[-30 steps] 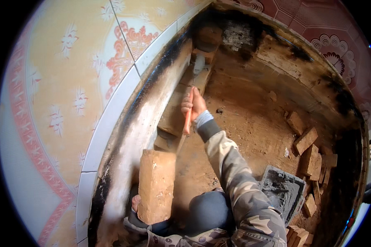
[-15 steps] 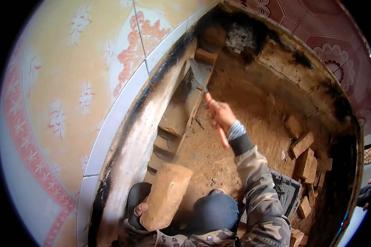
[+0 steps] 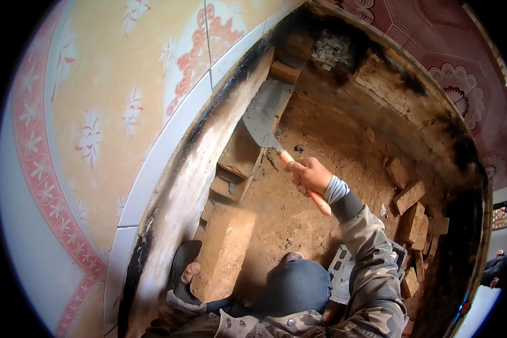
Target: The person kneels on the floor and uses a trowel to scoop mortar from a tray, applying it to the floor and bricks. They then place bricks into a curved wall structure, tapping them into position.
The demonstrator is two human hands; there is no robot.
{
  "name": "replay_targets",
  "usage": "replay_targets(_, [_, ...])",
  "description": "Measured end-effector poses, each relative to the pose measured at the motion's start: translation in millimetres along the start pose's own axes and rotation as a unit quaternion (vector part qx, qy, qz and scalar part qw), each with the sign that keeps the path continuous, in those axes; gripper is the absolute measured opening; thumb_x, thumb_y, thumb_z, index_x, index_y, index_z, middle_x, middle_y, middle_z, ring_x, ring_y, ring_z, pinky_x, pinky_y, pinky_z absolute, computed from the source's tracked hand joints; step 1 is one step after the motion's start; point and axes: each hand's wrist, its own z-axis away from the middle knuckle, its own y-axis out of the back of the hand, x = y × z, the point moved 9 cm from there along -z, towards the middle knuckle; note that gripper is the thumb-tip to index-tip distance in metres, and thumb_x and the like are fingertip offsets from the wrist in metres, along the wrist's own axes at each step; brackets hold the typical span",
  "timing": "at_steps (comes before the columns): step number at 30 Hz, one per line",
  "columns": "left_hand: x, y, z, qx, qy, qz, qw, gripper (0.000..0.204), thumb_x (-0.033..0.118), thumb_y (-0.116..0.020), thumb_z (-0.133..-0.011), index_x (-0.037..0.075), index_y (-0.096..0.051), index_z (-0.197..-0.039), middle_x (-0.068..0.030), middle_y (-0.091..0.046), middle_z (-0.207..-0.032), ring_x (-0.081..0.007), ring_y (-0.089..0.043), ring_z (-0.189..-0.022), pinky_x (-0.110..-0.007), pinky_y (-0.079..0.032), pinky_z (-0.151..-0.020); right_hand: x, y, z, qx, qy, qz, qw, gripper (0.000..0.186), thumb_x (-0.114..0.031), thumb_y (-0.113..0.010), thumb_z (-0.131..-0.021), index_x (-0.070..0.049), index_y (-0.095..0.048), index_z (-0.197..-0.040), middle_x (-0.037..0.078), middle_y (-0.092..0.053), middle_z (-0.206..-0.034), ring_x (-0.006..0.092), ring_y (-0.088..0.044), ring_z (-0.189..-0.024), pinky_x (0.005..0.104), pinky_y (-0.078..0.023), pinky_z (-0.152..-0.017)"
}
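Note:
My right hand [image 3: 312, 176] is closed round the orange handle of a trowel [image 3: 257, 128]. The trowel's grey blade lies on the row of bricks along the left wall, beside a smooth patch of wet mortar [image 3: 269, 101]. Just beyond that mortar sits a laid brick [image 3: 284, 72]. On the near side, another laid brick [image 3: 238, 149] shows a bare top. My left hand [image 3: 191, 272] grips a large tan brick [image 3: 224, 250] from its left side, holding it upright over my lap. Most of the left fingers are hidden behind the brick.
Loose bricks [image 3: 414, 225] lie heaped at the right of the dirt floor [image 3: 298, 225]. A dark mortar tray [image 3: 339, 273] stands by my right knee, partly behind my sleeve. Sooty walls surround the pit, with a white tiled ledge [image 3: 169, 143] on the left.
The trowel has drawn back toward me along the brick row, leaving a smooth layer of mortar behind it. The brick in my left hand has shifted slightly.

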Motion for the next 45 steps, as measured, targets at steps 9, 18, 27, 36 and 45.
replay_targets(9, [0.7, 0.9, -2.6, 0.006, -0.012, -0.033, 0.999, 0.081, 0.03, -0.07, -0.077, -0.004, -0.037, -0.142, -0.0173, -0.054, -0.134, -0.0302, -0.057, -0.118, -0.042, -0.048, -0.099, -65.8, -35.7, 6.5, -0.092, 0.183, -0.419, 0.885, 0.027, -0.038, -0.051, -0.1, -0.011, -0.051, -0.098, -0.007, -0.037, -0.059, 0.005, -0.03, -0.038, 0.0208, -0.025, -0.032])
replay_targets(18, [25.9, -62.0, -75.7, -0.038, -0.074, -0.273, 0.958, 0.085, 0.031, -0.073, -0.074, -0.005, -0.036, -0.142, -0.0179, -0.052, -0.136, -0.0301, -0.055, -0.12, -0.04, -0.046, -0.101, -20.3, -20.8, -74.2, -0.11, 0.057, -0.438, 0.89, 0.039, -0.048, -0.053, -0.097, -0.015, -0.045, -0.078, -0.008, -0.036, -0.056, 0.0035, -0.033, -0.039, 0.0215, -0.027, -0.033])
replay_targets(27, [82.5, -185.0, -302.7, 0.07, -0.316, -0.799, 0.508, 0.071, 0.034, -0.079, -0.071, 0.003, -0.057, -0.131, -0.0254, -0.053, -0.13, -0.0299, -0.055, -0.117, -0.039, -0.043, -0.101, 142.7, 8.3, 70.3, 0.051, 0.039, -0.41, 0.91, 0.029, -0.037, -0.052, -0.099, -0.012, -0.049, -0.084, -0.003, -0.041, -0.057, 0.0087, -0.038, -0.037, 0.0244, -0.031, -0.033])
replay_targets(36, [41.6, -239.0, -403.5, 0.138, -0.376, -0.897, 0.187, 0.061, 0.04, -0.068, -0.075, 0.012, -0.061, -0.128, -0.0281, -0.046, -0.134, -0.043, -0.042, -0.126, -0.047, -0.03, -0.111, 253.2, 38.8, 146.0, 0.191, -0.021, -0.351, 0.916, 0.028, -0.03, -0.05, -0.099, -0.005, -0.049, -0.087, 0.003, -0.045, -0.054, 0.0133, -0.041, -0.033, 0.0279, -0.031, -0.03])
replay_targets(45, [70.9, -222.4, -439.8, -0.075, -0.368, -0.886, 0.273, 0.053, 0.031, -0.053, -0.091, -0.004, -0.053, -0.131, -0.0225, -0.046, -0.143, -0.0358, -0.04, -0.135, -0.039, -0.03, -0.114, 211.1, 8.0, 78.2, 0.115, -0.052, -0.394, 0.91, 0.029, -0.034, -0.051, -0.1, -0.007, -0.046, -0.089, 0.002, -0.046, -0.059, 0.0112, -0.042, -0.038, 0.0267, -0.036, -0.034])
